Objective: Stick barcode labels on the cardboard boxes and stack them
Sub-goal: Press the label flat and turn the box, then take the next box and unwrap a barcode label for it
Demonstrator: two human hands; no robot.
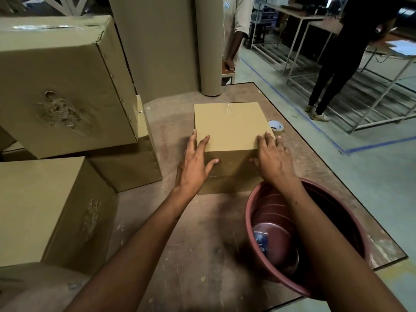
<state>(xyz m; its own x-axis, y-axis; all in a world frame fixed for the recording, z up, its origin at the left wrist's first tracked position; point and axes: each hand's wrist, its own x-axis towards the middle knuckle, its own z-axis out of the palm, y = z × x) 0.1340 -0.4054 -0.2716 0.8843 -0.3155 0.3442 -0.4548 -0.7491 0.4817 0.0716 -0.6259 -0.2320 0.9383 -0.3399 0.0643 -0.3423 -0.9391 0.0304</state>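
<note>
A small plain cardboard box (227, 127) stands on the worn wooden table (202, 233), with clear tape along its far top edge. My left hand (194, 164) grips its near left corner, fingers on top and thumb on the front face. My right hand (273, 157) holds the near right corner the same way. No barcode label shows on the box. To the left, larger boxes are stacked: a torn one (60, 86) on top, another (128, 163) under it, and one (51, 206) nearer me.
A maroon plastic basin (351, 226) with bowls and a blue-labelled item sits under my right forearm. A tape roll (275, 126) lies behind the box on the right. Tall cardboard rolls (162, 41) stand at the back. Two people stand beyond the table near metal racks.
</note>
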